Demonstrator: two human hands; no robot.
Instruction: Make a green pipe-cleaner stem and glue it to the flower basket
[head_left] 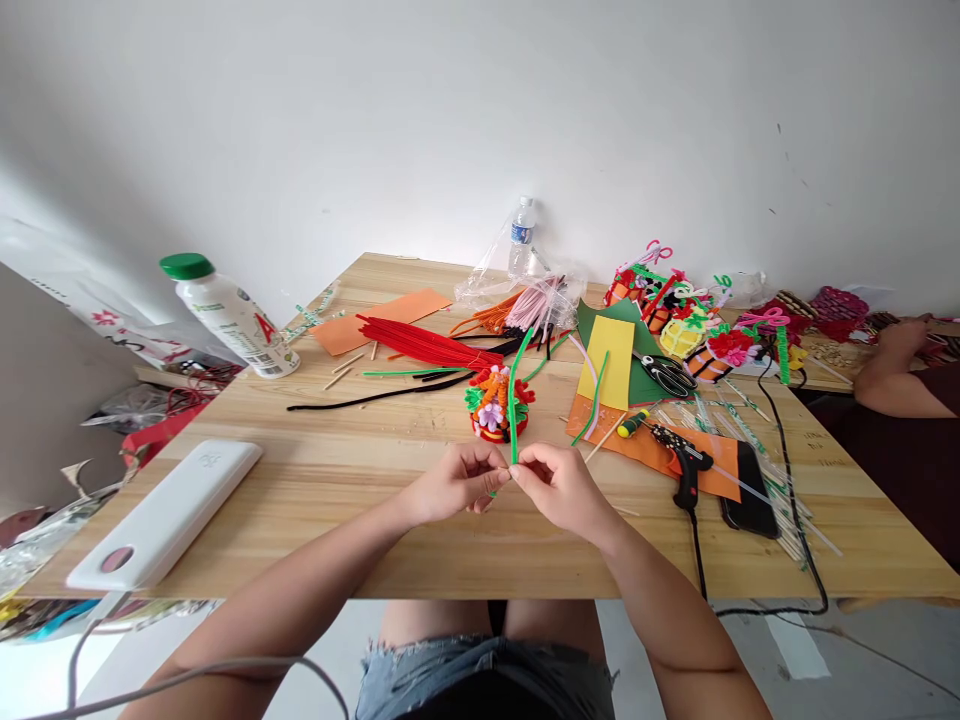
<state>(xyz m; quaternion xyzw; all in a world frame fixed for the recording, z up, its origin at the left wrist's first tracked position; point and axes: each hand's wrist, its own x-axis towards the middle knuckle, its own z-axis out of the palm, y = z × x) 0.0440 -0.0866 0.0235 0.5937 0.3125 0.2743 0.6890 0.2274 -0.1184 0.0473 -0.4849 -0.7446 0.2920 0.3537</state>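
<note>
Both my hands meet over the middle of the wooden table [360, 470]. My left hand [457, 482] and my right hand [561, 484] each pinch the lower end of a green pipe cleaner [513, 395], which rises upright and curves back at the top. Just behind it stands a small pipe-cleaner basket with orange, pink and green flowers [493, 402]. Fingers of both hands are closed round the stem.
Red, green, black and orange pipe cleaners [427, 345] lie further back. A white bottle with a green cap [229, 312] is at left, a white flat case [165, 510] near left. Glue gun [684, 462], phone [748, 490], scissors [666, 373] and finished flower baskets [697, 330] sit right. Another person's arm [896, 375] is far right.
</note>
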